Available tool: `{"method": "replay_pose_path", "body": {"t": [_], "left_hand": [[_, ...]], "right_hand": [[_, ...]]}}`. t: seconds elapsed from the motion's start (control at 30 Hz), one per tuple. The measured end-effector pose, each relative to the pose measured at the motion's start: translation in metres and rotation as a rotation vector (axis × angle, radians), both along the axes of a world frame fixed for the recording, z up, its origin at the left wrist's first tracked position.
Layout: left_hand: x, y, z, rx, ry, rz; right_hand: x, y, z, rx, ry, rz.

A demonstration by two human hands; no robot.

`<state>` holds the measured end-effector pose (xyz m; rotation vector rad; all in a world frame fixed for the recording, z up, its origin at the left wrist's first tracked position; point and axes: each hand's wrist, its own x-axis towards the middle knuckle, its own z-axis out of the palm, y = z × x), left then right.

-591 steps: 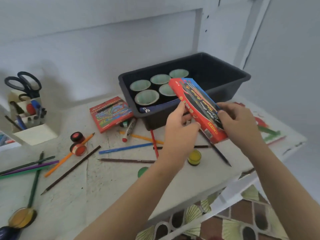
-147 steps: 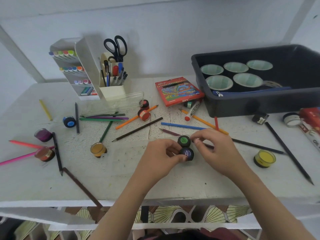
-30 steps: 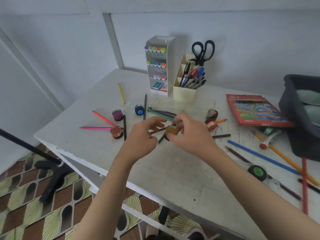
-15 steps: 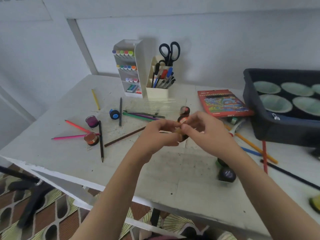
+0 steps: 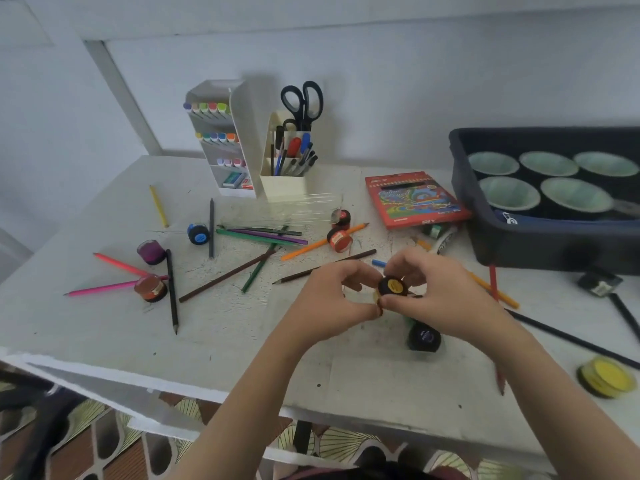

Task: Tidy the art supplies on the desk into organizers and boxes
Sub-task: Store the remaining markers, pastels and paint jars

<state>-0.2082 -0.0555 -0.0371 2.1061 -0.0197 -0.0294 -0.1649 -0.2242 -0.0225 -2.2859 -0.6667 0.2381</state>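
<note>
Small black-lidded paint pot (image 5: 391, 286): our left hand (image 5: 329, 301) and right hand (image 5: 441, 299) pinch it; we keep it level, twisting lid snug.

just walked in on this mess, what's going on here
A person is holding a small black paint pot above the desk, left hand and right hand both pinching it. Around them lie coloured pencils and other pots; a dark pot sits by the right wrist. The white organizer and black tub stand at the back, so most tidying is left.
</note>
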Motion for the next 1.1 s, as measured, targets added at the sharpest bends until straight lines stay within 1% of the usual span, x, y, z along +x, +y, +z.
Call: {"method": "replay_pose_path", "body": {"t": [0.07,0.13,0.2,0.27,0.37,0.63,0.77,1.0,1.1], "left_hand": [[-0.001,-0.001,-0.001,0.079,-0.005,0.003],[-0.001,-0.003,-0.004,0.139,-0.085,0.075],[0.000,-0.003,-0.007,0.228,-0.168,0.118],[0.002,-0.001,-0.009,0.296,-0.170,0.129],[0.003,-0.001,-0.011,0.347,-0.135,0.122],[0.003,-0.002,-0.013,0.344,-0.112,0.110],[0.002,-0.002,-0.011,0.352,-0.079,0.112],[0.004,-0.007,-0.008,0.305,-0.034,0.166],[0.007,-0.007,-0.008,0.308,-0.035,0.159]], "right_hand": [[0.000,-0.003,0.000,-0.110,-0.032,0.048],[-0.002,-0.005,-0.002,-0.195,-0.063,0.082],[-0.003,-0.006,-0.005,-0.239,-0.084,0.102],[-0.003,-0.006,-0.008,-0.256,-0.115,0.107],[-0.002,-0.005,-0.013,-0.283,-0.172,0.113],[-0.003,-0.004,-0.022,-0.292,-0.196,0.091],[-0.003,-0.003,-0.021,-0.335,-0.283,0.069],[-0.015,-0.004,-0.030,-0.336,-0.378,-0.083],[-0.017,-0.003,-0.029,-0.346,-0.375,-0.090]]}}
